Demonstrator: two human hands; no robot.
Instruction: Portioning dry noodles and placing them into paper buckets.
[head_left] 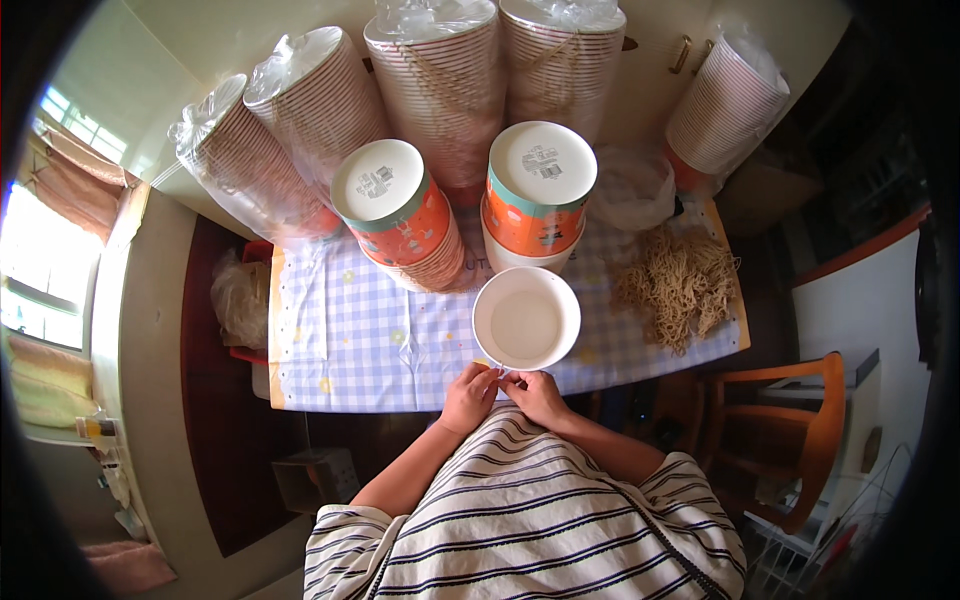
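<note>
Close in front of me, a white paper bucket (486, 320) stands mouth up near the front edge of the table. My left hand (470, 397) and my right hand (533, 398) meet at its near rim, fingertips pinched together. A small whitish bit shows between them, too small to name. Just beyond the bucket, a stack of upside-down orange and teal paper buckets (537, 215) rises, with white ones beneath. To its left is another upside-down orange stack (400, 235). A pile of tan cords (682, 285) lies on the table's right side.
Tall plastic-wrapped bucket stacks (435, 90) line the back, with one more stack (725, 110) at the far right. A checked blue-and-white cloth (350, 340) covers the table. A wooden chair (775, 435) stands at right. A crumpled clear bag (635, 185) lies beyond the cords.
</note>
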